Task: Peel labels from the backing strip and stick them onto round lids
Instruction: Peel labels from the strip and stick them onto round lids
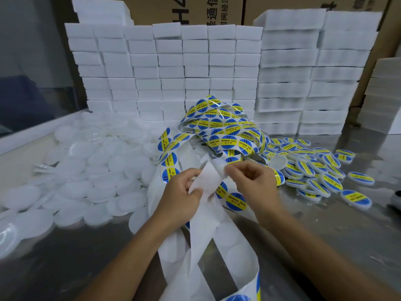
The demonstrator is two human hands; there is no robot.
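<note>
Backing strip [208,253] runs off the frame at 6 o'clock. My right hand [253,181] hides whatever its fingertips pinch. Carton [195,9] print at 12 o'clock cropped. Dark object [396,199] at 3 o'clock cut off, unidentifiable.

Backing strip [208,177]: plain white, with faint round outlines where it loops low in view. Labels [235,199] on the strip: round, blue top and bottom, a yellow band across the middle carrying dark lettering, "SOLDERING PASTE". Bare lids [86,170], heaped left: translucent milky white, no print. Labelled lids [355,199], heaped right: white rims, blue-and-yellow faces matching the labels. Foam blocks [169,68] stacked behind: white. Cartons [217,9] beyond: brown with black characters. Table [325,224]: dull grey, reflective.
</note>
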